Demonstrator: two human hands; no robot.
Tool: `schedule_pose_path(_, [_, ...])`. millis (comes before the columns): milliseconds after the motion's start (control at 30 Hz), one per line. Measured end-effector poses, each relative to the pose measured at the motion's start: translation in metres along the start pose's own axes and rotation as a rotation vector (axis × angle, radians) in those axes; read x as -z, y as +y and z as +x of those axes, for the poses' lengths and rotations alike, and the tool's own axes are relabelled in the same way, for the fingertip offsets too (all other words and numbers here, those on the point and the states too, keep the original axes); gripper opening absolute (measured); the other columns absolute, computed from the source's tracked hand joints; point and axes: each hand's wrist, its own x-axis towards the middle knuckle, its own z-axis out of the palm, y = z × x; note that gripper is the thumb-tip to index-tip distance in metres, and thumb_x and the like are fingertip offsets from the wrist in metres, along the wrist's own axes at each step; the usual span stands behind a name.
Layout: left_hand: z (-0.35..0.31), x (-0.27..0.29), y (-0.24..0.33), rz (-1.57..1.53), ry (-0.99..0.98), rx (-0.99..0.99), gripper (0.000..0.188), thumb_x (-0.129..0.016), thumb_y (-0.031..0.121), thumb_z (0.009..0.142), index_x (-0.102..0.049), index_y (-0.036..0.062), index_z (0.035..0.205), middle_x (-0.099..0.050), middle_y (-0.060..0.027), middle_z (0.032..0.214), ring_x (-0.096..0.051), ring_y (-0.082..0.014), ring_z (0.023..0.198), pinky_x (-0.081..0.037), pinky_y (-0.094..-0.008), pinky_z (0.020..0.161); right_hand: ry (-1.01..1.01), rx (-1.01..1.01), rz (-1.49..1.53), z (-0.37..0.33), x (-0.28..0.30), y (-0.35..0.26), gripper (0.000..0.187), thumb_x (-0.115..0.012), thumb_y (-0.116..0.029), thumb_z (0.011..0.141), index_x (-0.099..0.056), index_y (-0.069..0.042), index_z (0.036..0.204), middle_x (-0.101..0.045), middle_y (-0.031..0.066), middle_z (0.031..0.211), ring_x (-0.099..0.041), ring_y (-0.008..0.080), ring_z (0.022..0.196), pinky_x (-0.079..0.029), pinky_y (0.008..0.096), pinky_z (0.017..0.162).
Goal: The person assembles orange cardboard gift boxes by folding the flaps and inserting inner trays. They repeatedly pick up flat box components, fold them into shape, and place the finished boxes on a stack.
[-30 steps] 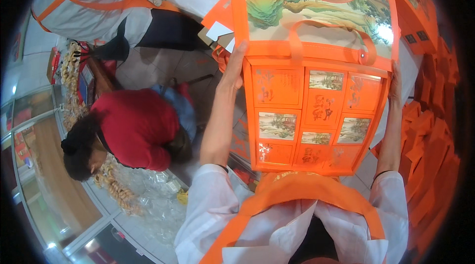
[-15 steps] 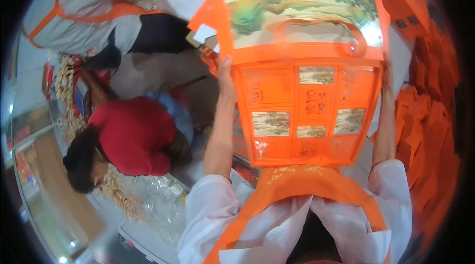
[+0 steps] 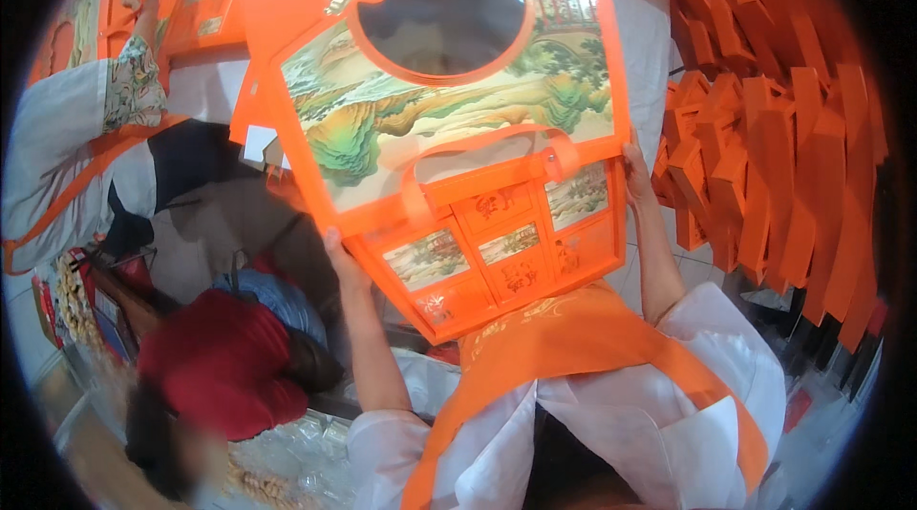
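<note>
Compared with half a second ago, that big orange gift box [image 3: 478,181] is tilting more, right side riding higher, and its picture lid [image 3: 430,104] is hiding more of the small boxes [image 3: 521,271] inside. It's hanging between both hands, right over the orange apron [image 3: 573,329]; can't really tell if it's touching the cloth. The left hand [image 3: 342,257] is pinching the left edge around the lid's lower corner, and the right hand [image 3: 638,174] is gripping the right edge near the other lower corner; most of each hand is hiding behind, so can't tell the exact grip. A strap handle [image 3: 415,200] is looping along the lid's lower edge, below a round dark window [image 3: 444,28]. Orange cartons [image 3: 764,176] are crowding the right, and a person in a red top [image 3: 224,362] is bending over on the left.
</note>
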Motion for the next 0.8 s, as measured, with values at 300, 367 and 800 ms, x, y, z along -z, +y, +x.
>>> schedule_pose_path(300, [-0.024,-0.008,0.007,0.512,0.179,-0.251,0.052,-0.043,0.042,0.087,-0.039,0.0076,0.125,-0.049,-0.0057,0.116,-0.049,-0.0178,0.106,-0.037,-0.0329,0.091,-0.126,-0.210,-0.314,0.000,-0.005,-0.054,0.061,-0.051,-0.037,0.086,-0.024,-0.011,0.134,-0.038,0.0040,0.128,-0.038,0.0142,0.117,-0.031,0.0292,0.097])
schedule_pose_path(367, [-0.006,-0.029,0.040,0.416,0.130,-0.049,0.054,-0.041,0.045,0.088,-0.037,0.0071,0.127,-0.047,-0.0066,0.118,-0.048,-0.0181,0.108,-0.037,-0.0323,0.092,-0.142,-0.192,-0.397,0.017,-0.019,-0.067,0.059,-0.040,-0.043,0.090,-0.026,-0.006,0.134,-0.039,0.0060,0.129,-0.040,0.0142,0.116,-0.032,0.0288,0.096])
schedule_pose_path(800, [-0.075,0.028,-0.042,0.282,0.184,0.134,0.058,-0.035,0.050,0.090,-0.035,0.0059,0.128,-0.046,-0.0076,0.120,-0.047,-0.0189,0.109,-0.036,-0.0324,0.093,-0.004,-0.349,-0.177,-0.043,0.029,-0.006,0.066,-0.043,-0.047,0.088,-0.025,-0.005,0.136,-0.038,0.0067,0.129,-0.041,0.0173,0.114,-0.037,0.0307,0.093])
